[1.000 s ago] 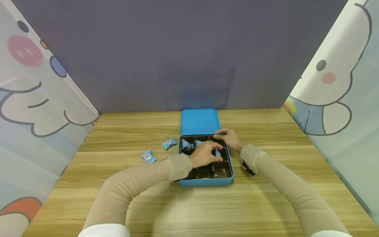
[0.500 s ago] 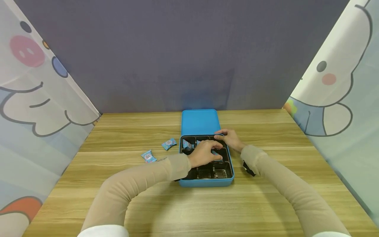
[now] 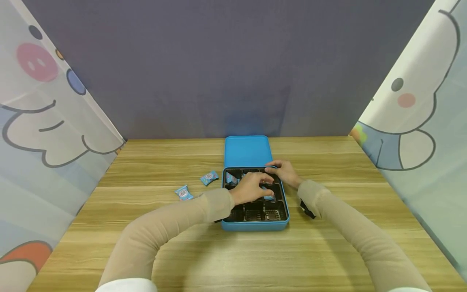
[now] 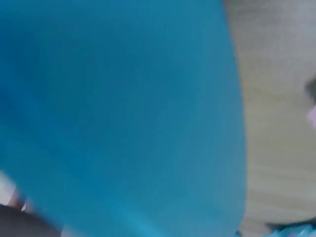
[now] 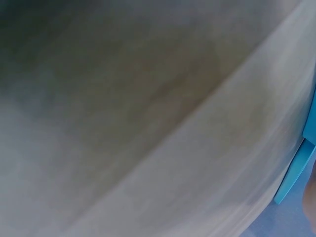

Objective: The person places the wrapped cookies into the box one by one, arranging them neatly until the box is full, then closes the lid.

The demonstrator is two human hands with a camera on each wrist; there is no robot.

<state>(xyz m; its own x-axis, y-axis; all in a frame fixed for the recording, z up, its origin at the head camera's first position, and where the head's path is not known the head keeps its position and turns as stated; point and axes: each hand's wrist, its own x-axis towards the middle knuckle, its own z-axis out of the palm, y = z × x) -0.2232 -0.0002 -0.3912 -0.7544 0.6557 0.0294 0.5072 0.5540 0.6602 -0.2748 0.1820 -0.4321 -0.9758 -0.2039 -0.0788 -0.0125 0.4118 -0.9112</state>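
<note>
Candy (image 3: 269,198) in box (image 3: 255,226), just under left grip (image 3: 251,187), parted, empty, right grip (image 3: 286,172) pinching rim (image 3: 285,199)

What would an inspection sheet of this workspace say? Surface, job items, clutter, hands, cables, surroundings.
Surface: wood-grain table.
Job's things: blue box, lid open at its far side; black divided tray inside, some wrapped candies in it; two more wrapped candies lie on the table left of the box. Full count hidden by the left hand.
Clutter: nothing seen.
Hands: left over the tray, thumb and fingers apart; right holds the box's far right corner at the rim.
Cables: nothing seen.
Surroundings: dark grey backdrop behind; cartoon-print sheets at both sides.
</note>
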